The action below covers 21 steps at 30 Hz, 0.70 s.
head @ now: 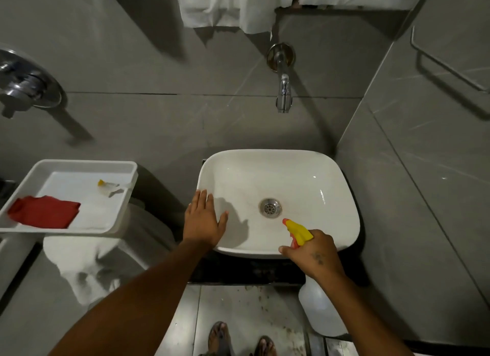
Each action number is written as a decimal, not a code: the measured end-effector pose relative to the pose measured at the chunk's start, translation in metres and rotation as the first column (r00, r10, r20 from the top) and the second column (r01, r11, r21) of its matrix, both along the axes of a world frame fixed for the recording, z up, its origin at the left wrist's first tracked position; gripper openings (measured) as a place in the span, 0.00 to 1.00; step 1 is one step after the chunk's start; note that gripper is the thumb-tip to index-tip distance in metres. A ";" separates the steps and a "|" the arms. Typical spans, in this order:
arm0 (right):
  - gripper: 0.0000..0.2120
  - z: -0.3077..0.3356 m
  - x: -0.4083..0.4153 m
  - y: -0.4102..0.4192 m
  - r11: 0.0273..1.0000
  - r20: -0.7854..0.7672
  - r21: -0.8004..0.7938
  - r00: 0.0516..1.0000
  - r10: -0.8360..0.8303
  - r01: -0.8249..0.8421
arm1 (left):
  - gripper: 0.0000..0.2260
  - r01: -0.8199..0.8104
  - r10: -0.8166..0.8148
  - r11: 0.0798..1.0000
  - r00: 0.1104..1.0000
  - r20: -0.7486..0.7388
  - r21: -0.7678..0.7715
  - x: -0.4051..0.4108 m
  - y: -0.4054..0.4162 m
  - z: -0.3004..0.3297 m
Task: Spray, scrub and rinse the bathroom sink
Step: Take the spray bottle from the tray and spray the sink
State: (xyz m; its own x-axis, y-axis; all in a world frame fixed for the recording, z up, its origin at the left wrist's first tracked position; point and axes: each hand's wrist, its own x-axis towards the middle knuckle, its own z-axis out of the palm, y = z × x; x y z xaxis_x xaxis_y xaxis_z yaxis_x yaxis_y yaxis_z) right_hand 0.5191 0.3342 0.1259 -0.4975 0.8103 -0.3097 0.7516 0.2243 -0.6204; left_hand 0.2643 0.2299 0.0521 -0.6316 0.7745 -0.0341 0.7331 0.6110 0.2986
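A white rectangular sink (278, 170) with a metal drain (270, 208) sits below a chrome wall tap (284, 90). My right hand (314, 253) grips a spray bottle (322, 313) at its neck, over the sink's front rim; its yellow head and orange nozzle (297, 229) point into the basin toward the drain. The translucent white bottle body hangs below my wrist, outside the sink. My left hand (204, 220) lies flat with fingers spread on the sink's left rim.
A white tray (79, 167) at the left holds a folded red cloth (43, 211) and a small brush with a yellow tip (107, 187). Below the tray is a white toilet (106, 260). White towels (238, 5) hang above. Grey tiled walls surround the sink.
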 end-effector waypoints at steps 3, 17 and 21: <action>0.31 0.004 -0.001 0.008 0.999 -0.029 -0.015 0.999 -0.034 0.034 | 0.35 -0.003 0.003 1.000 1.000 0.009 0.013 0.000 0.000 -0.001; 0.31 0.009 0.047 0.051 0.975 0.059 -0.073 0.977 -0.204 0.208 | 0.36 -0.009 0.009 1.000 1.000 0.020 0.026 -0.005 0.002 0.003; 0.34 0.003 0.070 0.032 0.962 0.088 -0.112 0.967 -0.239 0.248 | 0.36 0.017 -0.017 1.000 0.999 0.038 -0.005 0.002 -0.003 -0.005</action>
State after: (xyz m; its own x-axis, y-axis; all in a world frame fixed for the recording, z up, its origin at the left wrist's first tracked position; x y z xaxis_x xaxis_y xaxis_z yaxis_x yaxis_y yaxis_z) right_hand 0.5888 0.3661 0.1294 -0.2624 0.8583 -0.4409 0.8184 -0.0441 -0.5729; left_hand 0.2660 0.2272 0.0468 -0.6168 0.7847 -0.0617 0.7315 0.6004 0.3233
